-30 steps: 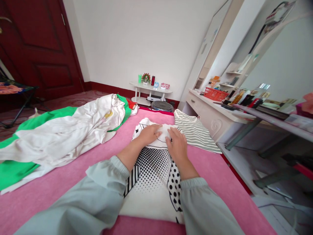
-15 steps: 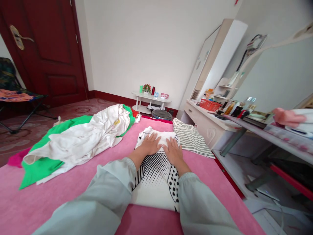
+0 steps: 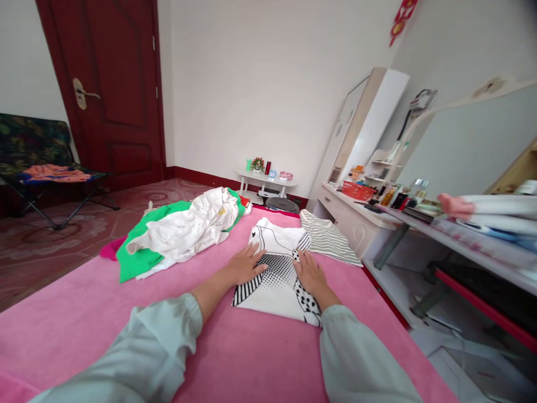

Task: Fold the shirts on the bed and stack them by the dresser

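A folded white garment with black dots and stripes (image 3: 279,268) lies on the pink bed cover (image 3: 126,302). My left hand (image 3: 245,264) rests flat on its left edge, fingers stretched out. My right hand (image 3: 309,273) lies flat on its right edge, fingers also spread. Neither hand holds anything. Both arms wear pale grey-green sleeves.
A folded black-and-white striped top (image 3: 327,240) lies just beyond on the right. A heap of white and green clothes (image 3: 184,229) sits at the left. A white dresser (image 3: 356,215) with a red basket stands right of the bed. A folding chair (image 3: 46,168) and a dark red door (image 3: 117,84) are at the far left.
Both hands have slid apart and toward me, from the garment's far middle to its side edges. The camera has pulled back and tilted up, showing more of the room.
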A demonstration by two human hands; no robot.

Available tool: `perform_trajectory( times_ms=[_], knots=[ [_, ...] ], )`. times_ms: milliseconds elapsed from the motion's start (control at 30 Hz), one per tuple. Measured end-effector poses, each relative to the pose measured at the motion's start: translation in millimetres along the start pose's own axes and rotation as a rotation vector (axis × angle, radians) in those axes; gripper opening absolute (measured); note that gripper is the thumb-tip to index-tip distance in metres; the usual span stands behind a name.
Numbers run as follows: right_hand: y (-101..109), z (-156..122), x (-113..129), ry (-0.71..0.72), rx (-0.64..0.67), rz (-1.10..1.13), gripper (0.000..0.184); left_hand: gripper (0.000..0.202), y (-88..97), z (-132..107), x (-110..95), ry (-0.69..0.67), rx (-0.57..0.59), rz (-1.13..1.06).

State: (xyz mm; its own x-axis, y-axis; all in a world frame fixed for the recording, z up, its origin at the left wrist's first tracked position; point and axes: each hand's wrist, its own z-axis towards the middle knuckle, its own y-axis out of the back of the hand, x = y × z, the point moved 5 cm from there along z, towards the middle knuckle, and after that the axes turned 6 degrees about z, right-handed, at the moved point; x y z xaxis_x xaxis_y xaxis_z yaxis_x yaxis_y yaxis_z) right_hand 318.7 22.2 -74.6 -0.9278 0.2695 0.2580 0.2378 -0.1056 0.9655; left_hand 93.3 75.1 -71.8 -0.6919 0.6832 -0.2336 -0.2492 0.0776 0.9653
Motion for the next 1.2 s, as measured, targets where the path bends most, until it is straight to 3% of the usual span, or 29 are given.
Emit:
perform_trajectory(
  times_ms=[167,267,367,500,567,700,833,967,1067,1200],
  knots=[
    [5.0,-29.5,2.1,-0.018,-0.056,-0.040,0.059,0.074,0.4,-24.3,0.9,0.047,-0.061,0.030],
    [17.9,-43.3,7.2,0.026,-0.221,-0.011,0.055,0.069,5.9,-29.1,-2.0,0.063,-0.134,0.023],
    [29.8,-51.9,13.3,0.171,-0.364,0.086,0.050,0.058,15.3,-30.0,-4.3,0.088,-0.229,-0.010],
    [30.1,-51.3,16.7,0.313,-0.329,0.176,0.038,0.036,28.7,-31.7,-3.2,0.182,-0.353,-0.046],
    [29.4,-49.1,16.1,0.331,-0.323,0.200,0.036,0.034,32.3,-32.9,-0.8,0.254,-0.383,-0.034],
    [32.5,-48.1,15.9,0.342,-0.340,0.255,0.033,0.035,31.4,-33.9,3.3,0.344,-0.361,-0.052],
    [44.7,-59.1,24.3,0.439,-0.378,0.373,0.028,0.023,32.2,-32.6,2.6,0.303,-0.352,-0.114],
    [52.3,-77.4,42.8,0.567,-0.268,0.411,0.030,0.018,35.2,-31.2,6.4,0.300,-0.382,-0.179],
    [51.2,-89.2,62.2,0.564,-0.128,0.292,0.022,0.018,35.1,-30.2,9.8,0.300,-0.390,-0.197],
    [49.6,-106.8,95.9,0.610,-0.019,0.124,0.052,0.021,34.3,-29.4,11.7,0.288,-0.395,-0.223]
  ],
)
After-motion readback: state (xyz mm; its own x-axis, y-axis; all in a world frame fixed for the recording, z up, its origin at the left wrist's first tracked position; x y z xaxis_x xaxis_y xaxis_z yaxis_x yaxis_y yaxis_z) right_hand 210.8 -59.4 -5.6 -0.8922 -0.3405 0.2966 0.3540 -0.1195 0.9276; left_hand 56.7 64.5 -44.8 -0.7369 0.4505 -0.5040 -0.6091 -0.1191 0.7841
